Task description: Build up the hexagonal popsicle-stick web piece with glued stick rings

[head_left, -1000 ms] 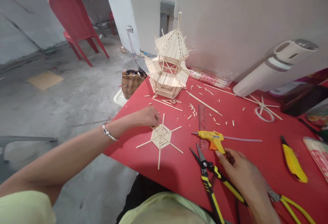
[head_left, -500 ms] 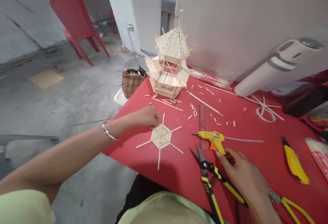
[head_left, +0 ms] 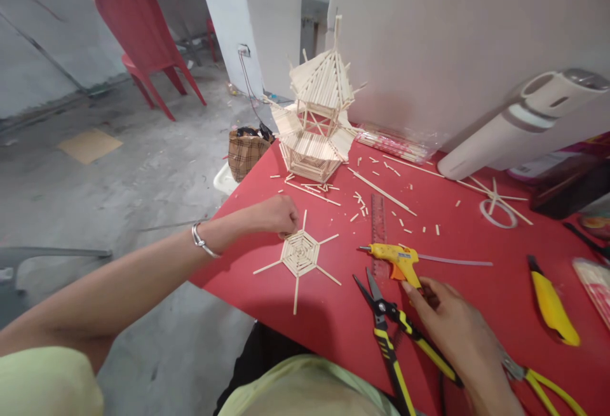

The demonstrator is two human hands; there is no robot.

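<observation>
My left hand [head_left: 279,215] is closed at the upper left edge of a flat hexagonal stick web [head_left: 300,253], which lies on the red table with thin spokes sticking out. Its fingertips are hidden, so what they pinch cannot be made out. Around the lower end of the grip of a yellow glue gun [head_left: 393,254] closes my right hand [head_left: 450,314], thumb in front. The gun lies on its side, a clear glue stick [head_left: 455,260] trailing from its back. Black-and-yellow long-nosed snips [head_left: 381,308] lie with handles spread just left of my right hand.
A stick-built pagoda [head_left: 317,111] stands at the back corner. Cut stick pieces [head_left: 359,203] and a clear ruler [head_left: 378,232] lie mid-table. Rightward are a white flask [head_left: 505,127], a tape ring [head_left: 498,213], a yellow cutter [head_left: 553,301] and yellow-handled pliers [head_left: 548,384].
The view has shifted very slightly. Both hands, the stick web and the glue gun stay where they were.
</observation>
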